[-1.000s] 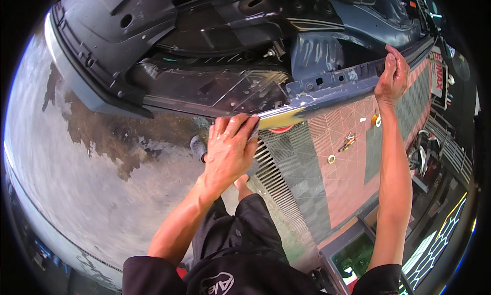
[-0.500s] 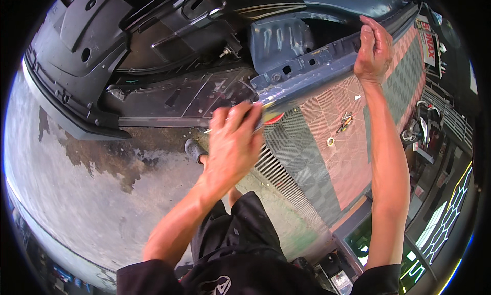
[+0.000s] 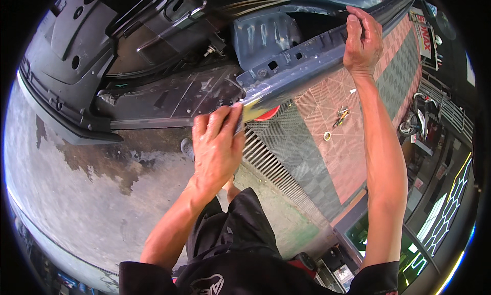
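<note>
A blue-grey car body panel (image 3: 307,65) with a long edge runs from the middle up to the far right. My left hand (image 3: 217,144) is closed around a thin grey pad (image 3: 239,122), mostly hidden by the fingers, at the panel's near left end. Beside that hand, a yellowish patch (image 3: 254,109) marks the panel's surface. Farther along the same edge my right hand (image 3: 364,47) rests against the panel, fingers bent upward and slightly apart, holding no loose thing. Left of the panel lies a black plastic liner (image 3: 169,98), whose lower edge is near my left hand.
Below the panel a red round thing (image 3: 267,114) partly shows. On the grey and red tiled floor lie a tape roll (image 3: 327,136) and some small tools (image 3: 341,116). A drain grate (image 3: 279,167) borders the concrete. A motorcycle (image 3: 413,118) stands at right.
The view has shifted slightly, so the car parts sit farther left. My left hand has moved a little down and left along the edge; my right hand stays at the panel.
</note>
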Motion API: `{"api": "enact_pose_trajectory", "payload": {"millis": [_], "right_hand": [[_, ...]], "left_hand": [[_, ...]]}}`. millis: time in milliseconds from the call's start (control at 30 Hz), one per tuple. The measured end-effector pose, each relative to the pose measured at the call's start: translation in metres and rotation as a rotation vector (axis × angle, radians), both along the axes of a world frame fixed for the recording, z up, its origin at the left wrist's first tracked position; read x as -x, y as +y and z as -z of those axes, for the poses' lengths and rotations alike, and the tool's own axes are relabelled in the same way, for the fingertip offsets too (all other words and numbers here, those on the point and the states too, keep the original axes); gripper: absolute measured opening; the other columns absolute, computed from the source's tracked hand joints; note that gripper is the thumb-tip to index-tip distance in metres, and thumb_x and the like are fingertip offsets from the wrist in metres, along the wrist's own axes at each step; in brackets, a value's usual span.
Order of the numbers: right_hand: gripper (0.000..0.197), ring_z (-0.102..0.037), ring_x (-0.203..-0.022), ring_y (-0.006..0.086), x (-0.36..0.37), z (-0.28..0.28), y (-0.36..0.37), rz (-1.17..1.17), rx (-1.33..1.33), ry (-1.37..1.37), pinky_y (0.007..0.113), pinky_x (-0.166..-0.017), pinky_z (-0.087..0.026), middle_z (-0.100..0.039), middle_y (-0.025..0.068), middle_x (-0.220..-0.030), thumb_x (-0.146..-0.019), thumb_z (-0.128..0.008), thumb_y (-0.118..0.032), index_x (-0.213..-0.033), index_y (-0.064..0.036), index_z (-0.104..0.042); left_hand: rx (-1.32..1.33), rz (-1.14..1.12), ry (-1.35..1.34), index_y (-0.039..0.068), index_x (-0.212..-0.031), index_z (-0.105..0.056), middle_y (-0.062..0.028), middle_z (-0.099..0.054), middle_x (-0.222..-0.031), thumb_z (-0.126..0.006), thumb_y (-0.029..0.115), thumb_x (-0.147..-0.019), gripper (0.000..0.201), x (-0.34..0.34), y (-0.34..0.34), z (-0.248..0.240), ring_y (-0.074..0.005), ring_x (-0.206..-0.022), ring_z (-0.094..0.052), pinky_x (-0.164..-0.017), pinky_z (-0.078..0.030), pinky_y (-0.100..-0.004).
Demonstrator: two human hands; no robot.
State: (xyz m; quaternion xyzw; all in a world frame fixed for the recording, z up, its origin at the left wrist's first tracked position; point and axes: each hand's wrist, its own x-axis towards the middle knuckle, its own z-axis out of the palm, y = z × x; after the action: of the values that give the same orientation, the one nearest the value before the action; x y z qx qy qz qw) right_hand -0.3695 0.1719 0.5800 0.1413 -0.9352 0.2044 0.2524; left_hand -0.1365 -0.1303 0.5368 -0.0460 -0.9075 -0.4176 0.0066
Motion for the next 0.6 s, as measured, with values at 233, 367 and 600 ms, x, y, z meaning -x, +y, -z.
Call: {"api": "enact_pose_trajectory", "payload": {"millis": [233, 367, 600], "right_hand": [[0.025, -0.067, -0.116, 0.0259, 0.007, 0.007, 0.016, -0.039, 0.039, 0.024, 0.038, -0.105, -0.051, -0.080, 0.0041, -0.120, -0.104, -0.069, -0.028, -0.121, -0.0140, -0.082], [0.025, -0.066, -0.119, 0.0235, 0.004, 0.005, 0.004, -0.004, 0.066, -0.020, 0.037, -0.106, -0.051, -0.080, 0.0022, -0.121, -0.105, -0.069, -0.026, -0.123, -0.0138, -0.083], [0.026, -0.067, -0.118, 0.0236, 0.005, 0.006, 0.012, -0.006, 0.059, -0.059, 0.036, -0.105, -0.052, -0.080, 0.0025, -0.122, -0.106, -0.066, -0.025, -0.122, -0.0130, -0.083]], "left_hand": [[-0.132, -0.059, -0.018, -0.001, -0.138, -0.073, -0.0162, -0.067, -0.129, -0.073, 0.006, -0.092, 0.046, 0.015, 0.029, -0.011, -0.0375, -0.110, -0.059, -0.098, -0.049, -0.0484], [0.026, -0.122, -0.144, 0.001, -0.136, -0.074, -0.0141, -0.068, -0.131, -0.072, 0.005, -0.092, 0.045, -0.031, -0.029, 0.008, -0.0372, -0.113, -0.059, -0.099, -0.049, -0.0487], [-0.015, -0.084, -0.143, 0.002, -0.136, -0.074, -0.0154, -0.067, -0.128, -0.070, 0.004, -0.094, 0.043, -0.023, -0.019, 0.003, -0.0377, -0.111, -0.058, -0.102, -0.048, -0.0479]]}}
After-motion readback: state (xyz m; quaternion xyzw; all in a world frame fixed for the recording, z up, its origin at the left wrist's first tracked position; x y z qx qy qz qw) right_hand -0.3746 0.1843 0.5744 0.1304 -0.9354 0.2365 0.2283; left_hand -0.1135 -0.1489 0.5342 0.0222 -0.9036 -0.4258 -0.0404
